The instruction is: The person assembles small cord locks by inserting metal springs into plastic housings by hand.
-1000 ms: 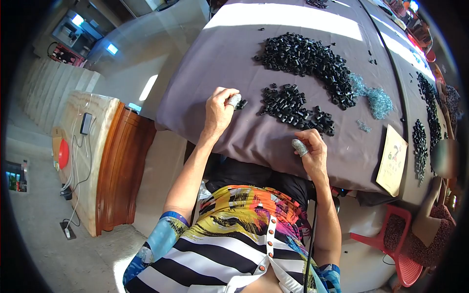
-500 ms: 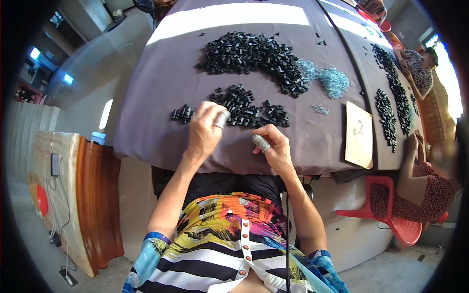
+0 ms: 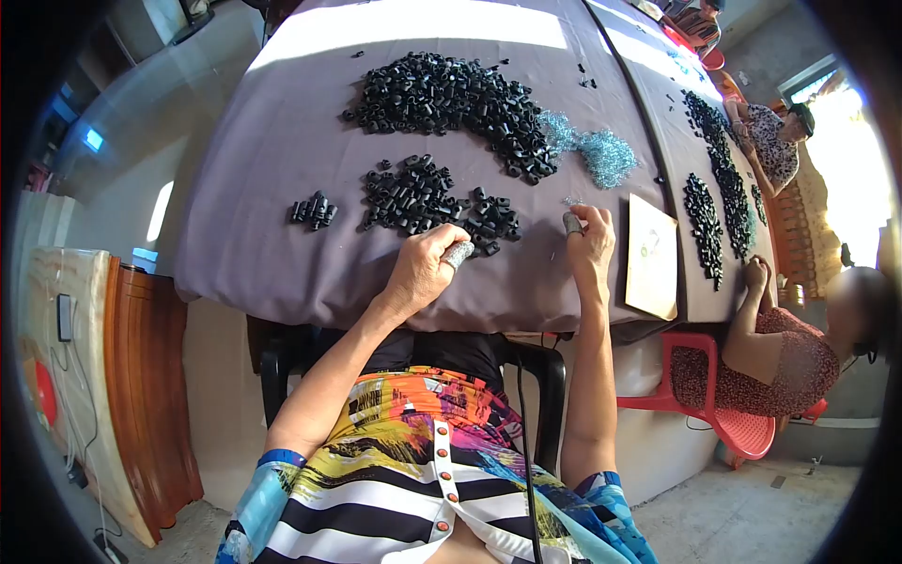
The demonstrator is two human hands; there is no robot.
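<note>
My left hand [image 3: 423,270] is closed in a pinch at the near edge of the nearer heap of small black tubular pieces [image 3: 413,197]. Whatever lies between its fingertips is hidden. My right hand [image 3: 592,246] is also pinched, its fingertips at a few tiny silvery wire pieces [image 3: 572,200] that look like springs. I cannot make out what it grips. Silvery-grey wrapping covers a digit on each hand, apparently the thumb. Left of the nearer heap sits a small cluster of lined-up black pieces [image 3: 313,211].
A bigger heap of black pieces [image 3: 442,94] lies farther back, with a silvery wire pile [image 3: 606,158] beside it. A flat tan booklet or board [image 3: 651,258] rests at right. Co-workers [image 3: 775,362] sit along the right side, one on a red chair [image 3: 691,376].
My left hand has moved from beside the small cluster toward the heap's right part. My right hand has gone forward and right to the tiny wire pieces. The camera view has shifted.
</note>
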